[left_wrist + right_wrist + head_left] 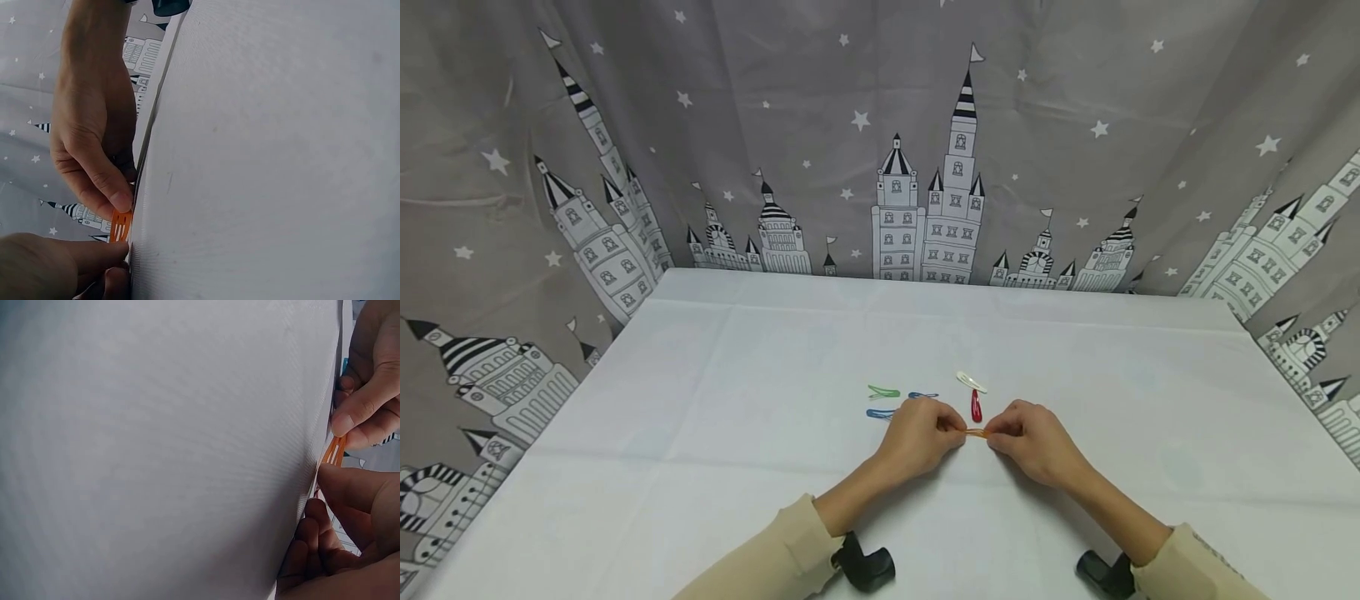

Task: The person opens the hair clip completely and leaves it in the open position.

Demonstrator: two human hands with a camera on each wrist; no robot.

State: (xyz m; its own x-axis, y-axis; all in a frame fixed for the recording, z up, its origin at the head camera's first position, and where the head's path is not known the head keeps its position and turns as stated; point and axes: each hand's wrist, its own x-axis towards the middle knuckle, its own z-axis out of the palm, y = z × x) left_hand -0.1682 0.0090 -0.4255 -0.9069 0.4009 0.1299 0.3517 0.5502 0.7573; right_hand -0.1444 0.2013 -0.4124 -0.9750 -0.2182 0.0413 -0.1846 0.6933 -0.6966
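Closest to the head camera, along the bottom edge: a beige left sleeve (760, 554) and a beige right sleeve (1195, 568), with a black wrist fitting (867, 568) beneath one and a second black fitting (1103, 573) beneath the other. Farther in, a left hand (917, 442) and a right hand (1036, 443), turned toward each other, near but apart. Bridging the gap, an orange hair clip (976, 432), pinched at one end by the left and at the other by the right (just a short middle stretch in sight from the head). Both hands narrow, pressed down on that clip. In the left wrist view, slots plain in its orange face; in the right wrist view, the same two-ended pinch, close by the white worktop (700, 467). Cannot tell whether touching it or held slightly above.

Just beyond the orange piece, a red hair clip (976, 407), pointing away from the person; at its far end, a cream hair clip (972, 382), set aslant. Past the left hand, a farther blue hair clip (923, 395); more to the left, a green hair clip (884, 392) and a nearer blue hair clip (880, 413) (partly hidden by that hand). Behind everything, a grey curtain (820, 200) printed with stars and castles.
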